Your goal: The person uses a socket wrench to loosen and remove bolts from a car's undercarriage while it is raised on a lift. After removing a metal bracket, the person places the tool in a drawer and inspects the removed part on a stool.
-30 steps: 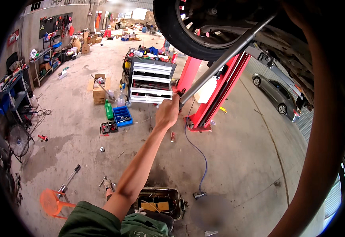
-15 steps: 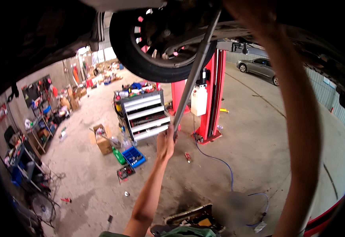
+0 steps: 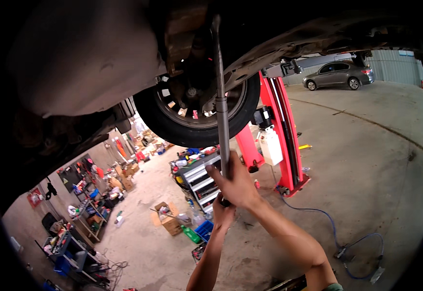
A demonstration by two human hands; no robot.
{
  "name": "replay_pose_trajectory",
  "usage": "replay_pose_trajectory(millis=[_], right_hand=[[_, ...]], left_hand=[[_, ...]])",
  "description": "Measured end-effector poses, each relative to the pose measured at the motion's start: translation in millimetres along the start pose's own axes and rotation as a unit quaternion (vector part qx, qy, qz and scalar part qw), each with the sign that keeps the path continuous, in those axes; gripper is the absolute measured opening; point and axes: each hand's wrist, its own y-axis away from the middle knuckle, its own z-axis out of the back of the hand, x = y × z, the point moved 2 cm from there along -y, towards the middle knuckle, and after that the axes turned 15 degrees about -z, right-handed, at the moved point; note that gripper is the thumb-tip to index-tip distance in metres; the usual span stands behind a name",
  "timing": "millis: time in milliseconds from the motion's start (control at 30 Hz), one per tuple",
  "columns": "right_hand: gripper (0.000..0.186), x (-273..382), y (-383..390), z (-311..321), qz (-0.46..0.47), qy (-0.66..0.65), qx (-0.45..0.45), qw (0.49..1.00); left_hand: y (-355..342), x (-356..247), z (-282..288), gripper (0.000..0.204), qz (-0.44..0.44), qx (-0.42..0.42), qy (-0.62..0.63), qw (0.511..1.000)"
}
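I hold a long grey metal bar (image 3: 222,121) almost upright, its flattened tip raised into the dark underside of a lifted car. My right hand (image 3: 233,182) is wrapped round its lower part. Just below, my left hand (image 3: 222,216) grips the bottom end, partly hidden behind the right. The bar runs in front of a black-tyred wheel (image 3: 182,136), beside suspension parts (image 3: 180,34) and a pale underbody panel (image 3: 90,68). Whether the tip touches anything is unclear in the shadow.
A red lift post (image 3: 284,140) with a white tank (image 3: 270,145) stands right of the wheel; a grey car (image 3: 337,73) is beyond. Below are a drawer cabinet (image 3: 197,177), cardboard box (image 3: 165,218) and blue hose (image 3: 328,216). Cluttered shelving (image 3: 88,216) lines the left wall.
The view has tilted up under the car. My right hand has come down from the bar's top to just above my left, and the bar now stands more upright.
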Motion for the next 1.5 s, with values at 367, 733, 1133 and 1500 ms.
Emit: replay_pose_trajectory(millis=[367,733,1133,1500], right_hand=[[0.039,-116,2,-40,-0.039,-0.101,0.165,0.980],[0.033,-87,-130,-81,0.130,-0.043,0.065,0.988],[0.036,-84,-189,-102,0.121,-0.022,-0.024,0.992],[0.037,-90,-118,-73,-0.006,-0.020,0.021,1.000]], left_hand=[[8,-92,66,0.054,-0.067,0.497,-0.473,0.725],[-33,-325,-2,0.029,-0.450,0.044,-0.582,0.676],[-72,-328,-6,0.030,-0.501,0.094,-0.596,0.620],[-161,-370,-75,0.036,-0.720,-0.148,-0.568,0.369]])
